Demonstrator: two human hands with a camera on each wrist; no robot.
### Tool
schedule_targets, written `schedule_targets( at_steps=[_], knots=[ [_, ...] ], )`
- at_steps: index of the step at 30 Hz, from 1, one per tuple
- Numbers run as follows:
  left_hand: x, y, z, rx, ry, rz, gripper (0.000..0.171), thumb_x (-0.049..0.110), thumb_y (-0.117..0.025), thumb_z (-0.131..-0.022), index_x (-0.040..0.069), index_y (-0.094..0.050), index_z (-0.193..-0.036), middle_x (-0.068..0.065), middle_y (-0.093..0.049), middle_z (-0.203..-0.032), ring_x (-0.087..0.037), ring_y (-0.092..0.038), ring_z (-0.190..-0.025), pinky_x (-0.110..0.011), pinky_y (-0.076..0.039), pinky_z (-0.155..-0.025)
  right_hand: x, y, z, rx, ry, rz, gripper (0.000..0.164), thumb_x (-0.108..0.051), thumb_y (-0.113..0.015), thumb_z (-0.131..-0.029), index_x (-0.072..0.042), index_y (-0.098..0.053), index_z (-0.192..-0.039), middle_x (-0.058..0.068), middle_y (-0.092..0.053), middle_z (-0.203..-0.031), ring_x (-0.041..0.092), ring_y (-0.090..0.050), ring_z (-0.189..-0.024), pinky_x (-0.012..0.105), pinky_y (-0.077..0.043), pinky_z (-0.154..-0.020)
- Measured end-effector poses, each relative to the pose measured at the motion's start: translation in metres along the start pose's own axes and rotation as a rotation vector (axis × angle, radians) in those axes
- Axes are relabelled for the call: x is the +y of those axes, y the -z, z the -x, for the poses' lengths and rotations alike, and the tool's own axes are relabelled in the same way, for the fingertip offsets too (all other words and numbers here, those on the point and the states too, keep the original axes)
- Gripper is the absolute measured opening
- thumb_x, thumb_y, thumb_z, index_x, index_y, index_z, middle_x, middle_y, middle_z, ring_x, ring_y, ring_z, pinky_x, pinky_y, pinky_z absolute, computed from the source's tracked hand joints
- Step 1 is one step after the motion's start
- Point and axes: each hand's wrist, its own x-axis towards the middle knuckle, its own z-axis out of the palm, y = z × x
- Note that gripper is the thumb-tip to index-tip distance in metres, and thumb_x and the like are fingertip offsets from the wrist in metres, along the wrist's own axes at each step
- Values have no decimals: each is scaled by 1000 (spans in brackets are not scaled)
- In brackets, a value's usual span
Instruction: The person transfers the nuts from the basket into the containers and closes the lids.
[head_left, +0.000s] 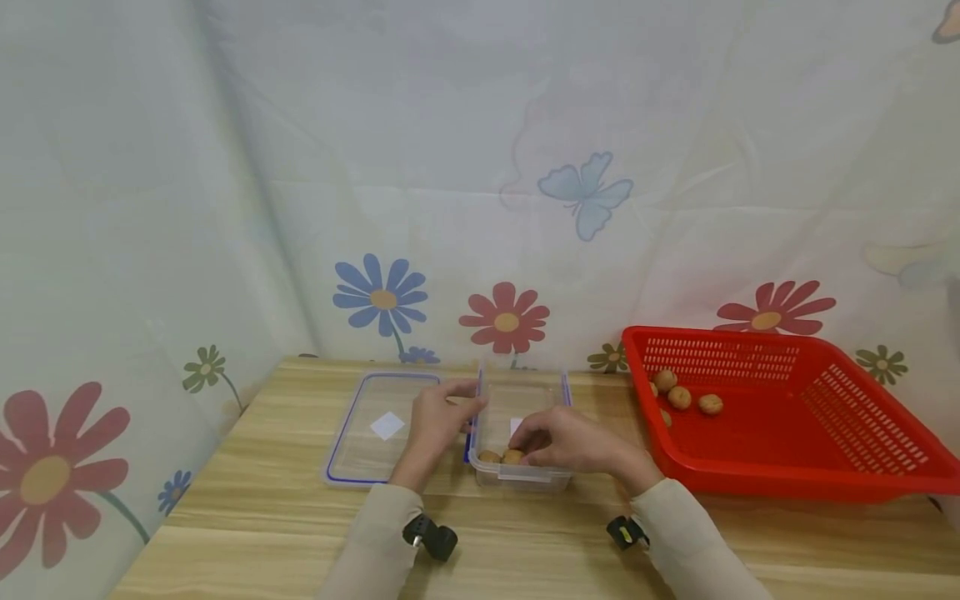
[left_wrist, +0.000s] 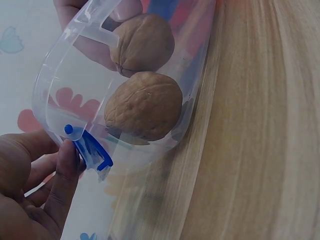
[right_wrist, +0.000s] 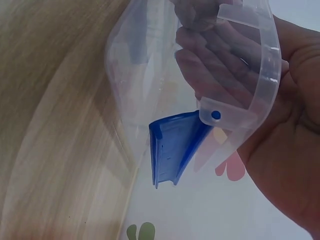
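Note:
A clear plastic food container [head_left: 491, 481] with blue side clips stands on the table, and two walnuts [left_wrist: 145, 107] show at its near end. My left hand [head_left: 441, 417] holds the left side of the container, its thumb and fingers at the rim beside a blue clip [left_wrist: 92, 150]. My right hand [head_left: 573, 440] reaches over the near right rim into the container. There its thumb and fingers pinch the upper walnut [left_wrist: 147, 42] of the left wrist view. Through the clear wall, the right fingers [right_wrist: 215, 65] appear curled inward.
Left of the container lies its clear lid [head_left: 360, 450] with a blue seal and a white label. A red plastic basket [head_left: 750, 442] stands to the right, with several walnuts [head_left: 679, 397] in its left part. Behind the wooden table [head_left: 247, 467] hangs a flowered curtain [head_left: 450, 208].

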Motion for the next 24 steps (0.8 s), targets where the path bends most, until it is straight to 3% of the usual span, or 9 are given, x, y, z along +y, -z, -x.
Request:
schedule_targets(
  at_steps=[24],
  knots=[
    [2, 0, 1, 5, 20, -8, 32, 12, -82, -94, 6, -78, -125, -12, -78, -113, -21, -71, -62, -23, -52, -52, 0, -1, -2, -21, 11, 47, 19, 1, -82, -91, -2, -80, -110, 1, -78, -102, 5, -71, -89, 24, -60, -88]
  ],
)
